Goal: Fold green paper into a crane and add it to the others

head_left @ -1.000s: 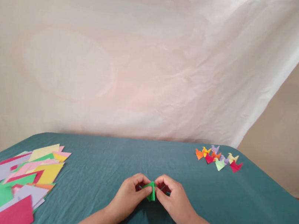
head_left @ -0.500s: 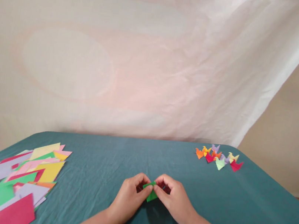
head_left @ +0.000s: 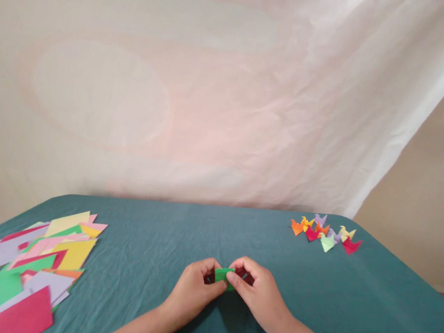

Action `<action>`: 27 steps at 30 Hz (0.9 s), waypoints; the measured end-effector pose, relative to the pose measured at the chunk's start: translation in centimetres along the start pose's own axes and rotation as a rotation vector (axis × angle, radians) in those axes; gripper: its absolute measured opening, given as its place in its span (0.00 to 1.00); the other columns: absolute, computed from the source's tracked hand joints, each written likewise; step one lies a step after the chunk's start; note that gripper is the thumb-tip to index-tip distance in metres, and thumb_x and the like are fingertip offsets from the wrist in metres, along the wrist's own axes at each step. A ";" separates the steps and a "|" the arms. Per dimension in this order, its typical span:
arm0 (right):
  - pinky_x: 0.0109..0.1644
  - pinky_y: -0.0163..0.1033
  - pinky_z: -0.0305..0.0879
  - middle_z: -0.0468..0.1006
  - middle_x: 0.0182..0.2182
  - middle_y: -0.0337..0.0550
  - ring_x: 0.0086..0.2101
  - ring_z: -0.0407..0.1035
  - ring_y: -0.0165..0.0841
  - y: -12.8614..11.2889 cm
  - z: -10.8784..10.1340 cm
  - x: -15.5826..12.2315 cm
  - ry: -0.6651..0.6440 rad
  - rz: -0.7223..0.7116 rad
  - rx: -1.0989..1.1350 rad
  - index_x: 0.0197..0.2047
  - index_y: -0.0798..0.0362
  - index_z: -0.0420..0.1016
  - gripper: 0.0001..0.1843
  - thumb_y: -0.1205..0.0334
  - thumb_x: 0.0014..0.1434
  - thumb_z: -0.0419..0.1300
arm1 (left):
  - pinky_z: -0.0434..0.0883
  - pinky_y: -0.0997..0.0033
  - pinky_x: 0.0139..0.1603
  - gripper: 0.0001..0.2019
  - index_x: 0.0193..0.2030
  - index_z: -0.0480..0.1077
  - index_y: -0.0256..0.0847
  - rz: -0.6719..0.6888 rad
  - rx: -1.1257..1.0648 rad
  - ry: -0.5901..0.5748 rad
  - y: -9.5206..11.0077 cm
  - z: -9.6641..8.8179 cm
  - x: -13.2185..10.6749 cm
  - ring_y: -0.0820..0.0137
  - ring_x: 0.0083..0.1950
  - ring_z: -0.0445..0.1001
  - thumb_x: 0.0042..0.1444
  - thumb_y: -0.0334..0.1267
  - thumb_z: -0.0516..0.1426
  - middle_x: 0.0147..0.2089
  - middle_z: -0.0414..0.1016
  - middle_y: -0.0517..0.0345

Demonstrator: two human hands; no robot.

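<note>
Both hands meet over the middle of the teal-covered table (head_left: 143, 244). My left hand (head_left: 193, 290) and my right hand (head_left: 259, 294) pinch a small folded green paper piece (head_left: 223, 275) between their fingertips, one hand at each end. The piece lies roughly level just above the cloth. Fingers of both hands are curled closed round it, and parts of the paper are hidden behind them.
A loose pile of coloured paper sheets (head_left: 27, 265) covers the table's left near corner. Several small folded paper figures (head_left: 324, 234) in orange, red, yellow, purple and pale green cluster at the far right. A pale wrinkled backdrop (head_left: 217, 88) hangs behind the table.
The green piece has been turned from pointing downward to lying flatter between the fingertips. Both hands have shifted slightly away from me.
</note>
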State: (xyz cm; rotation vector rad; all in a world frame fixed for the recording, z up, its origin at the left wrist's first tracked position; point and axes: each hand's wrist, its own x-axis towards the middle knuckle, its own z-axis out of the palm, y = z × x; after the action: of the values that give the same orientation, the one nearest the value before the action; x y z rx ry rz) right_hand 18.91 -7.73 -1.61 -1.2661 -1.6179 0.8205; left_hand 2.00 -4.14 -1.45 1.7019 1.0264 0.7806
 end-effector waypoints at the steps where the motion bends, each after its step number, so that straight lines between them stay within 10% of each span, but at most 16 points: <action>1: 0.33 0.32 0.60 0.72 0.26 0.36 0.29 0.66 0.30 0.0 0.0 0.0 0.002 -0.003 0.000 0.33 0.52 0.72 0.07 0.59 0.59 0.58 | 0.56 0.78 0.26 0.07 0.25 0.66 0.38 -0.009 0.001 0.000 0.1 0.0 0.0 0.76 0.25 0.60 0.49 0.37 0.58 0.22 0.62 0.67; 27: 0.28 0.32 0.57 0.68 0.21 0.35 0.23 0.60 0.27 1.1 -0.3 0.5 -0.015 0.129 0.251 0.29 0.54 0.70 0.14 0.51 0.57 0.60 | 0.63 0.76 0.26 0.12 0.28 0.72 0.37 -0.059 -0.085 0.086 0.4 -0.3 0.2 0.73 0.23 0.70 0.53 0.45 0.58 0.21 0.73 0.61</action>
State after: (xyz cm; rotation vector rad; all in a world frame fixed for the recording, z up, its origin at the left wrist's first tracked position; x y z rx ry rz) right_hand 19.59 -6.96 -2.35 -1.1943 -1.4050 1.0790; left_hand 1.96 -3.92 -0.98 1.5711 1.0819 0.8531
